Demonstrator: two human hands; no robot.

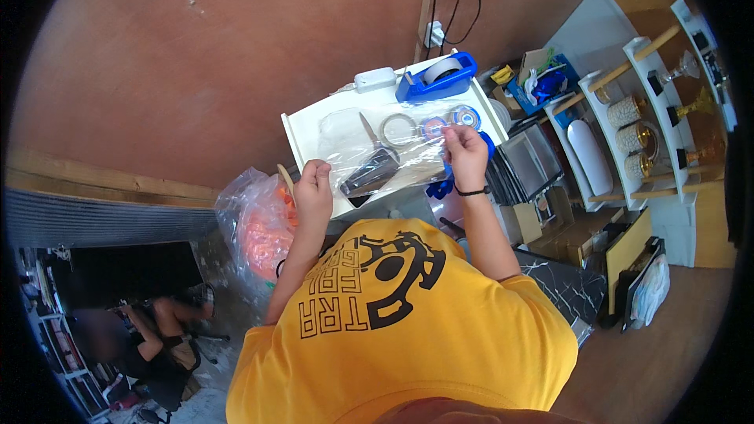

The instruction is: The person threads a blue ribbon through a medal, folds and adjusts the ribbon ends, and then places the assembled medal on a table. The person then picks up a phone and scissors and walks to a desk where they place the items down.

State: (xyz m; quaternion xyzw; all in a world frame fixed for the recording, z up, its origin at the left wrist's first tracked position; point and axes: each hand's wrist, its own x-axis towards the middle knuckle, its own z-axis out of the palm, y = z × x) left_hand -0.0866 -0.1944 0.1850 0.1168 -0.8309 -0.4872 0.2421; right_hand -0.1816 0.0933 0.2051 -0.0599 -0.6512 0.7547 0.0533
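Observation:
My left hand (314, 184) and my right hand (465, 151) hold a clear plastic film (393, 159) stretched between them over a small white table (310, 137). Each hand pinches one end of the film. Under the film lie scissors (374, 165) with dark handles. Beside them on the table sit a clear tape roll (399, 129) and two coloured tape rolls (450, 122). A blue tape dispenser (436, 77) stands at the table's far edge. Something blue (440, 187) hangs just below my right hand.
A clear bag of orange things (259, 232) sits left of the table. White shelves (628, 110) with gold cups and jars stand at right, with cardboard boxes (577, 239) below. Another person (153, 338) sits at lower left. A brown wall (196, 55) lies ahead.

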